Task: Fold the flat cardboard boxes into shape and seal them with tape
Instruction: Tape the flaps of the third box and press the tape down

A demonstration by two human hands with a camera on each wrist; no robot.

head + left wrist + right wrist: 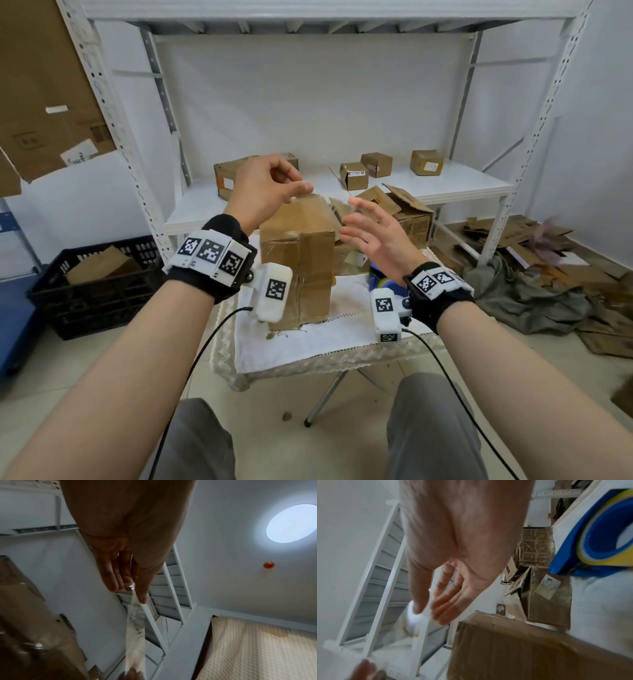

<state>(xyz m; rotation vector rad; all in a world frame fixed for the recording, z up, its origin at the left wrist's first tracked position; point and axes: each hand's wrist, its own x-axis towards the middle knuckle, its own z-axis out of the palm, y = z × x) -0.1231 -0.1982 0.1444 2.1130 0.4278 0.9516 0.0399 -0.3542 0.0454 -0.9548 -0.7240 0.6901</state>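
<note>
We see a folded cardboard box (297,260) standing upright on a small table (308,346) covered with a white cloth. Our left hand (263,192) is raised above the box, thumb and fingers pinched together in a grip on a strip of clear tape (135,628) (the strip is plain only in the left wrist view). Our right hand (376,233) hovers just right of the box top, fingers spread apart, holding nothing. A blue tape dispenser (599,536) lies on the table beside the box
</note>
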